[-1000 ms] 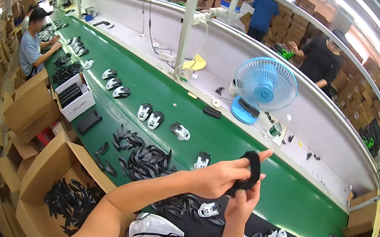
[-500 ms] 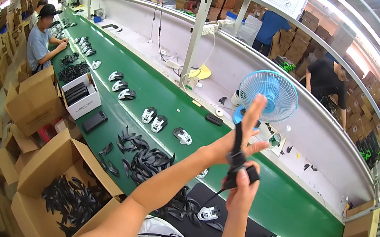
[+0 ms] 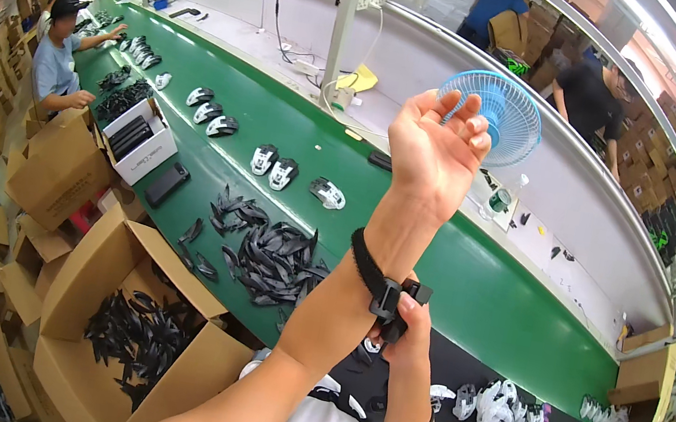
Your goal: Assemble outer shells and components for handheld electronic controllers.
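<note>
My left hand is raised over the green work surface with nothing in it, palm in view, fingers apart and loosely bent. A black wrist strap with a buckle loops around my left forearm below the wrist. My right hand is closed on a small black block-shaped device at that strap, its thumb pressed against the device. The right fingers are partly hidden behind the left forearm. A dark cord circles my right wrist.
Black curved parts lie heaped on the green conveyor. White-and-black shells sit beyond them; clear-white shells are piled at right. An open carton of black parts stands at left. A blue fan stands behind my left hand.
The strap and device have moved from my left hand down past the wrist onto the forearm, my right hand holding on. My left hand has turned palm into view; the view has shifted slightly.
</note>
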Action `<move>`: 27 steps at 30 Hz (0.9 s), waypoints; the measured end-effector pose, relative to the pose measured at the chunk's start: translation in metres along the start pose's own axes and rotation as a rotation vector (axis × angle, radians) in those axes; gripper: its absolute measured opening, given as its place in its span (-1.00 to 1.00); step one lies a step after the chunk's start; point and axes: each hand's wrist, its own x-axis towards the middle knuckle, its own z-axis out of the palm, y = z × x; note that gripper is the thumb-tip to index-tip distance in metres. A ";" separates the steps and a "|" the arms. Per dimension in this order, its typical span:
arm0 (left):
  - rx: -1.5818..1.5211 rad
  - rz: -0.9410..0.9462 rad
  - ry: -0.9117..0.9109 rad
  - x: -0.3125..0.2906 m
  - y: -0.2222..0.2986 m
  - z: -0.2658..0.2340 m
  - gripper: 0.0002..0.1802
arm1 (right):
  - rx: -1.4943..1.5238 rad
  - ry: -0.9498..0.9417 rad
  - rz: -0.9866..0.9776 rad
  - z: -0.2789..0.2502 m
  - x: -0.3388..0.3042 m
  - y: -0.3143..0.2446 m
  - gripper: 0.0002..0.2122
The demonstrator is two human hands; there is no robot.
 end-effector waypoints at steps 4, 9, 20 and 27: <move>1.215 0.809 0.007 0.018 -0.022 -0.049 -0.80 | -0.667 0.122 -0.370 0.012 -0.016 -0.002 -0.74; 2.422 1.053 -0.716 0.000 -0.051 -0.139 -0.72 | -0.720 0.232 -0.135 0.020 -0.008 0.007 -0.73; 0.396 -0.130 0.485 0.050 0.012 -0.141 -0.85 | -0.025 0.271 0.139 -0.015 -0.021 0.064 -0.77; 0.307 -0.095 0.353 0.013 0.000 -0.151 -0.80 | -0.852 0.249 -0.360 -0.009 -0.031 0.046 -0.75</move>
